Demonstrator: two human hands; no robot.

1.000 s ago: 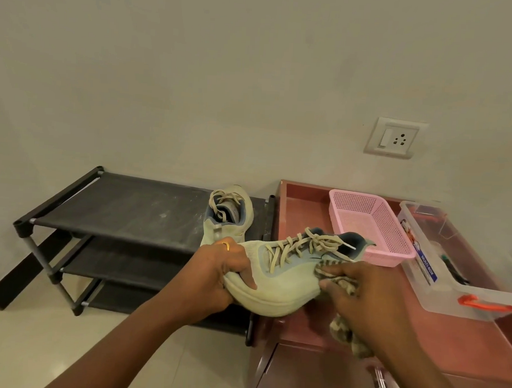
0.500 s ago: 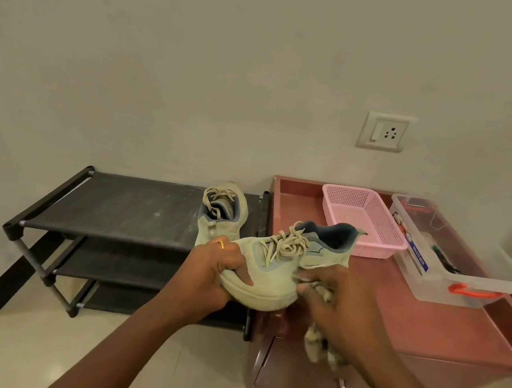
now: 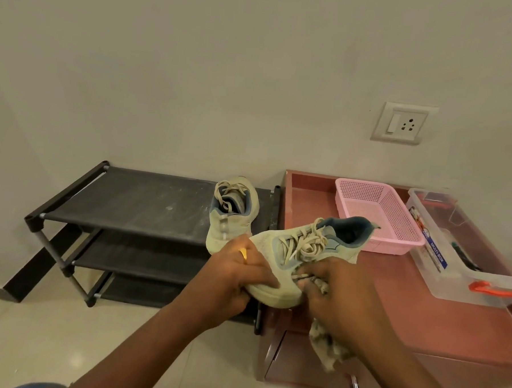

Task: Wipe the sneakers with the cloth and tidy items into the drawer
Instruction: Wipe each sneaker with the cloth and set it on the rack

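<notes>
A pale green sneaker (image 3: pixel 311 250) with beige laces is held in the air, toe toward me, above the left edge of the reddish drawer unit (image 3: pixel 391 304). My left hand (image 3: pixel 235 278) grips its toe and sole. My right hand (image 3: pixel 338 290) presses a mottled cloth (image 3: pixel 328 346) against the sneaker's side near the sole; the cloth's loose end hangs below my wrist. The second sneaker (image 3: pixel 233 213) stands on the top shelf of the black shoe rack (image 3: pixel 135 202), at its right end.
On the drawer unit's top sit a pink mesh basket (image 3: pixel 378 218) and a clear plastic box (image 3: pixel 459 252) with an orange latch holding small items. A drawer handle (image 3: pixel 356 387) shows at the front. A wall socket (image 3: pixel 400 124) is above. Tiled floor lies to the left.
My right hand with the cloth slid from the sneaker's heel side down and forward toward the toe and sole. The sneaker tilted slightly, its opening now more visible.
</notes>
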